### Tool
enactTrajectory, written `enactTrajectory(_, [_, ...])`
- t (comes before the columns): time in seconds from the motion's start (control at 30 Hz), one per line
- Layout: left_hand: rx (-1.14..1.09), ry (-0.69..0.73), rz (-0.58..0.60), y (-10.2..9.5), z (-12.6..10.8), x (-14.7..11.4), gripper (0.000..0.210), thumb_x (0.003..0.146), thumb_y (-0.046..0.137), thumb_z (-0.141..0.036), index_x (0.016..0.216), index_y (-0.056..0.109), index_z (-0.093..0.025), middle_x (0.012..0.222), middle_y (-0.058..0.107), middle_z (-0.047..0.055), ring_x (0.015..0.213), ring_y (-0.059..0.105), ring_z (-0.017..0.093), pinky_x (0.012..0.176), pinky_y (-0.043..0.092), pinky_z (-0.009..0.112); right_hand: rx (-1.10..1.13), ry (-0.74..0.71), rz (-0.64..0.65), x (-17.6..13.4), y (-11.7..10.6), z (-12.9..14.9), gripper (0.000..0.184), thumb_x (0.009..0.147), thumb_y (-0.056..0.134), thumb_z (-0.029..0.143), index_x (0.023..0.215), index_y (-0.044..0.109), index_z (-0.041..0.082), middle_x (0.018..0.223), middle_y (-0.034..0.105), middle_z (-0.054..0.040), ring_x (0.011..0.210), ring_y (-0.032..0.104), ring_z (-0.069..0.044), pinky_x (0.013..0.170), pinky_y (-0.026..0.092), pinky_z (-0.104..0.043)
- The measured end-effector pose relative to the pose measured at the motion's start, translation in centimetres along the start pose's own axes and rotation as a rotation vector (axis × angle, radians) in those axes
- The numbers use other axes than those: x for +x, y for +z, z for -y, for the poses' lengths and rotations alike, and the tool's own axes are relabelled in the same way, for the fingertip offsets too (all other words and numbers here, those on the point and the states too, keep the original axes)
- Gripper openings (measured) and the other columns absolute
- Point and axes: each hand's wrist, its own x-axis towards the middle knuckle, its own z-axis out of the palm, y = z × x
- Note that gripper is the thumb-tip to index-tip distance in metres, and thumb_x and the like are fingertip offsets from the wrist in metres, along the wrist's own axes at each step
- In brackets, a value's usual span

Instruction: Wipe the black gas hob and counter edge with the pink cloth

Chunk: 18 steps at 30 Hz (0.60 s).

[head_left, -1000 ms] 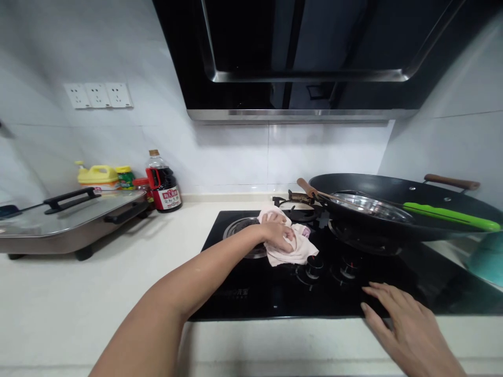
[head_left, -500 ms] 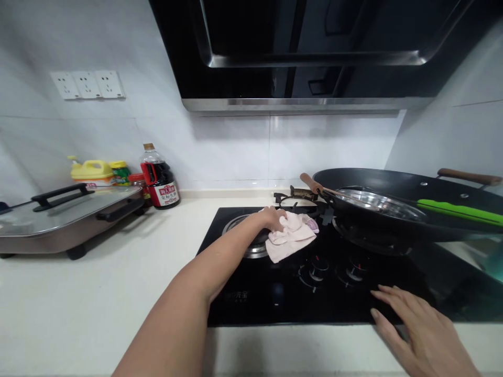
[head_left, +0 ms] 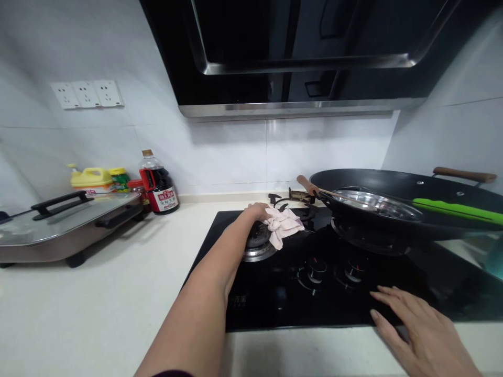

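Note:
My left hand point(head_left: 258, 211) is closed on a pale pink cloth point(head_left: 283, 225) at the far side of the left burner point(head_left: 259, 246). Part of the cloth spreads to the right over the black glass of the gas stove point(head_left: 267, 301); my fingertips are hidden behind it and the wrist. My right hand point(head_left: 420, 324) rests with fingers apart at the front edge of the stove, holding nothing. Two control knobs, a left knob point(head_left: 316, 269) and a right knob point(head_left: 354, 269), sit between the hands. The removed pan support point(head_left: 296, 198) lies behind the cloth, near the wall.
A large black wok point(head_left: 361, 178) covers the right burner, with a steel strainer or lid point(head_left: 377, 201) and a green-handled tool point(head_left: 456, 209) in it. An electric pan point(head_left: 70, 225) and a soy sauce bottle point(head_left: 159, 183) stand left. The range hood point(head_left: 294, 108) hangs above.
My left hand has moved leftward and back with the cloth, uncovering more of the left burner. My right hand stays in place. The view has shifted slightly.

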Motion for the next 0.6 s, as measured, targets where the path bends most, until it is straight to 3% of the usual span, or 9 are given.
enactTrajectory(0.1, [0.022,0.037,0.002,-0.5,0.3,0.2,0.039,0.1,0.065,-0.041,0.133,0.063,-0.021,0.137,0.063,0.011,0.117,0.065,0.025,0.099,0.057,0.047,-0.004,-0.003,0.008,0.1,-0.1,0.1,0.045,0.094,0.054,0.059,0.118,0.076,0.027,0.128,0.073,-0.0085,0.121,0.066,-0.036,0.102,0.052,-0.057])
enactTrajectory(0.27, [0.069,0.064,0.001,-1.3,1.8,0.4,0.034,0.101,0.064,-0.039,0.13,0.065,-0.022,0.135,0.064,0.01,0.115,0.065,0.024,0.096,0.058,0.043,-0.003,-0.013,-0.029,0.1,-0.3,0.7,0.043,0.096,0.053,0.057,0.117,0.075,0.027,0.126,0.074,-0.0083,0.12,0.066,-0.035,0.102,0.051,-0.057])
enactTrajectory(0.6, [0.12,-0.13,-0.033,-1.7,7.4,-0.1,0.04,0.099,0.066,-0.039,0.133,0.062,-0.019,0.134,0.064,0.011,0.114,0.066,0.025,0.095,0.059,0.046,-0.032,-0.062,-0.043,0.1,0.4,-0.1,0.04,0.095,0.057,0.056,0.118,0.074,0.029,0.125,0.074,-0.0061,0.117,0.067,-0.033,0.101,0.052,-0.055])
